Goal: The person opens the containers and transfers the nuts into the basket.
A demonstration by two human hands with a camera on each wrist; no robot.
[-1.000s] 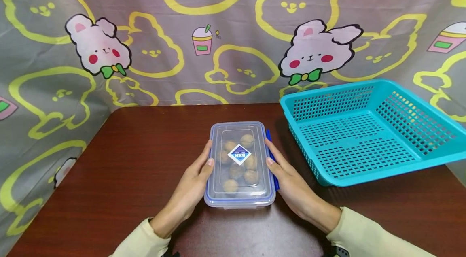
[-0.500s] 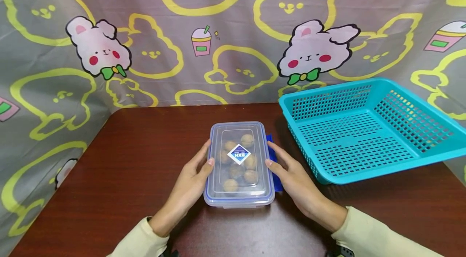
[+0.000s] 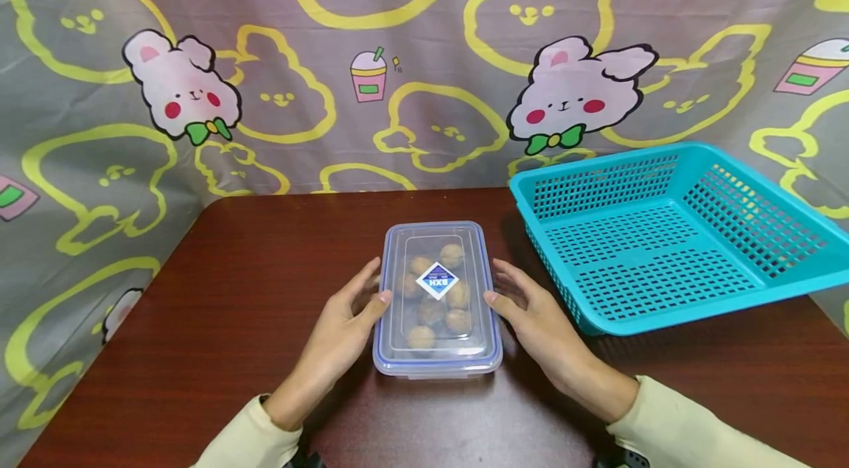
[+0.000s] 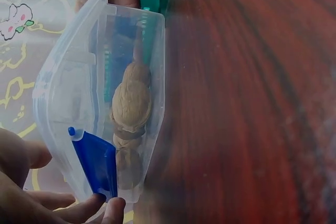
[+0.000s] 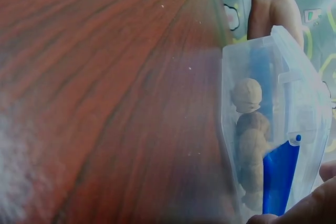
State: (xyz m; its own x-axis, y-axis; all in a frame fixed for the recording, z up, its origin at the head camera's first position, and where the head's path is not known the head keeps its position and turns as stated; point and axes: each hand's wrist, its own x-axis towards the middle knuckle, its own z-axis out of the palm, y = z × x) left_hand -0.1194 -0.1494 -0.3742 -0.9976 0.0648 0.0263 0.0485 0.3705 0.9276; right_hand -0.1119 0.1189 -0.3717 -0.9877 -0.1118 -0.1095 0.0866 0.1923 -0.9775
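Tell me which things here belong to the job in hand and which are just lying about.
Seemingly part of the job:
clear lidded container, between the left hand and right hand
walnuts inside it
blue side latches

Seemingly just there:
turquoise basket, touched by neither hand
patterned cloth behind the table

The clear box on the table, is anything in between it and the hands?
Nothing visible stands in the way. The left hand and right hand are at the long sides of the clear box; the turquoise basket lies beyond the right hand, not between.
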